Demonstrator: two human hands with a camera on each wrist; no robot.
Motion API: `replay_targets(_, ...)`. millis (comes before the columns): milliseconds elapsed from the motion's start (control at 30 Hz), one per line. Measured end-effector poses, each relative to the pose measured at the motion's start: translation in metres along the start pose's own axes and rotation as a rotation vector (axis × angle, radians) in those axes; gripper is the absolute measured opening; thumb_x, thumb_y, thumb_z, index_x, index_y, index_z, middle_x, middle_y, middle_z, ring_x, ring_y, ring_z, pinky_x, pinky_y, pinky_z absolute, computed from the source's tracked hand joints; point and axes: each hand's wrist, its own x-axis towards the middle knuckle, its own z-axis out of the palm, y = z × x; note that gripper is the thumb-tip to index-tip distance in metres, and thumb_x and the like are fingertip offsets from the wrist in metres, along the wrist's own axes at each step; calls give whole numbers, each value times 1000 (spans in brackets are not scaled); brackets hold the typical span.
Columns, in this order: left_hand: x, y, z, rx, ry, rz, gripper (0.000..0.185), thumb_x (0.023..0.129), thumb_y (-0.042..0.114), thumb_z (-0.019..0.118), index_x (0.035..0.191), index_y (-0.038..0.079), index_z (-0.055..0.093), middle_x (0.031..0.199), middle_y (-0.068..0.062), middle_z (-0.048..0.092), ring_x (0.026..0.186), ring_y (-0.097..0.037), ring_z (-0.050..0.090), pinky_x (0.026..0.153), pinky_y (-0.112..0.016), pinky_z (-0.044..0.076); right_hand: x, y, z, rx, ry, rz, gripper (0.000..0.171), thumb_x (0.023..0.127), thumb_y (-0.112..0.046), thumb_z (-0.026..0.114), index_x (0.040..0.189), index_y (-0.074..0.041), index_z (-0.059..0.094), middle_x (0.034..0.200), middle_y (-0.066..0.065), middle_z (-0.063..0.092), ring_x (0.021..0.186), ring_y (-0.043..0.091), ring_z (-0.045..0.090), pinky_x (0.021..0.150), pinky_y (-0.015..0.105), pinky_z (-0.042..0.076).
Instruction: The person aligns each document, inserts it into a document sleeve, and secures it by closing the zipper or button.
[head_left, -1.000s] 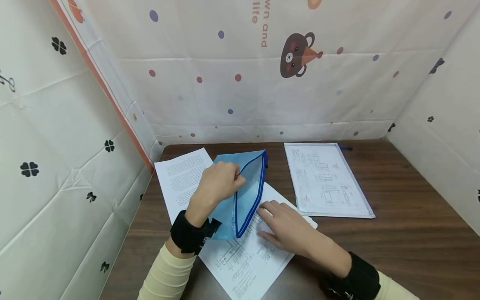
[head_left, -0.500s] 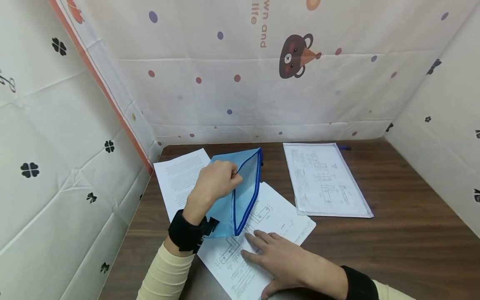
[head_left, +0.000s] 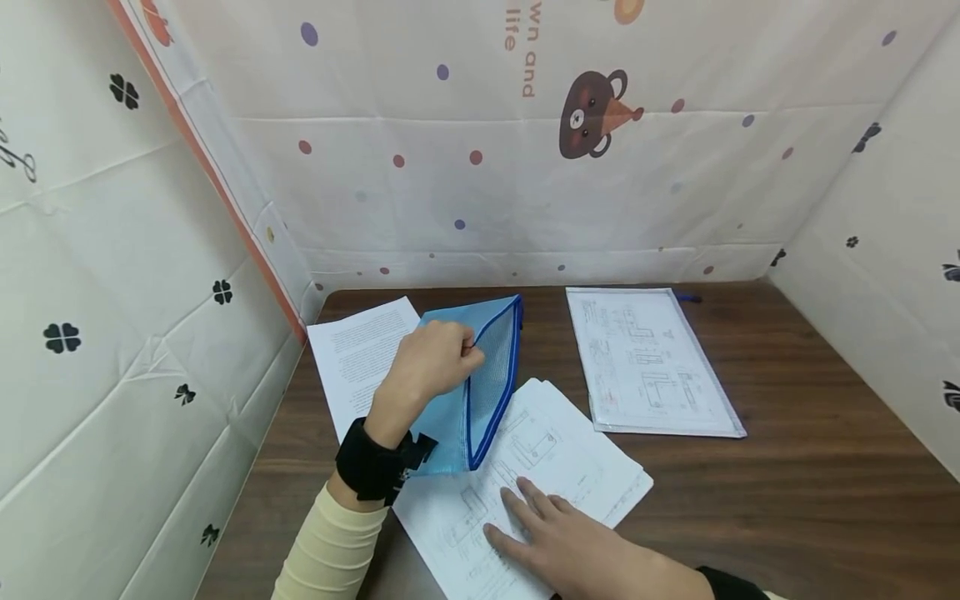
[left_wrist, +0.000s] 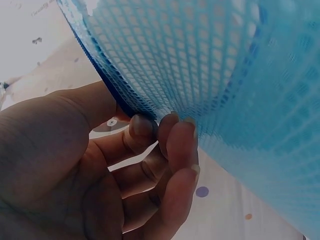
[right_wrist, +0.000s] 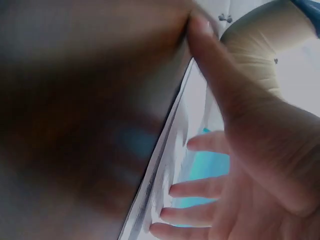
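Blue mesh pouch held open, stack of papers under the other hand

Biggest thing is the brown table (head_left: 787, 467) filling the lower half of the head view, boxed in by a dotted curtain (head_left: 450, 192) across the top. On it, a clear folder with drawings (head_left: 652, 362) sits right of center, and a text sheet (head_left: 352, 354) lies left of center. The stack of papers (head_left: 547, 467) is at lower center, just beside the folder. The blue mesh pouch (head_left: 480, 383) stands propped up in the middle, mouth facing right over the stack's edge. The left hand (head_left: 431, 362) pinches the pouch's upper flap, fingers curled round it. The right hand (head_left: 562, 542) lies flat on the stack, fingers straight and spread.
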Motion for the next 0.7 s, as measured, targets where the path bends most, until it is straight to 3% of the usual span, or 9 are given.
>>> replay_targets(200, 0, 2, 1, 5, -6, 6, 44, 97, 11, 61, 60, 17, 39, 55, 5, 29, 50, -11, 29, 46, -26, 24, -4, -4, 3, -151, 151, -48, 87, 95, -85, 43, 153, -20, 54, 150, 14, 55, 128, 35, 62, 92, 38, 58)
replay_targets(333, -1, 1, 3, 4, -6, 8, 44, 97, 11, 61, 60, 17, 39, 56, 5, 30, 49, -11, 29, 46, -26, 24, -2, -4, 3, -215, 213, -82, 78, 97, -80, 49, 144, -19, 62, 140, 13, 63, 117, 30, 66, 87, 34, 59)
replay_targets(433, -1, 1, 3, -1, -7, 8, 44, 97, 11, 61, 60, 17, 39, 56, 5, 29, 49, -11, 28, 46, -25, 23, 2, -5, 2, -243, 276, -98, 62, 98, -65, 65, 140, -19, 64, 129, 8, 68, 105, 22, 68, 81, 30, 58)
replay_targets(533, -1, 1, 3, -6, -6, 9, 44, 97, 10, 61, 60, 17, 38, 55, 5, 29, 50, -10, 27, 46, -26, 22, 5, -5, 0, -256, 346, -103, 45, 96, -40, 78, 132, -18, 64, 109, -1, 69, 86, 13, 66, 68, 24, 54)
replay_targets(633, -1, 2, 3, -7, -5, 9, 44, 96, 9, 61, 60, 17, 38, 56, 5, 29, 50, -11, 27, 47, -26, 22, 7, -3, -5, -220, 361, -99, 36, 93, -23, 79, 124, -17, 62, 92, -7, 64, 72, 6, 58, 57, 21, 46)
replay_targets(700, -1, 2, 2, -7, -6, 8, 43, 97, 10, 61, 60, 17, 39, 56, 5, 29, 50, -11, 27, 47, -26, 23, 7, -1, -9, -162, 322, -92, 35, 93, -17, 78, 123, -17, 59, 91, -8, 64, 70, 5, 56, 55, 21, 43)
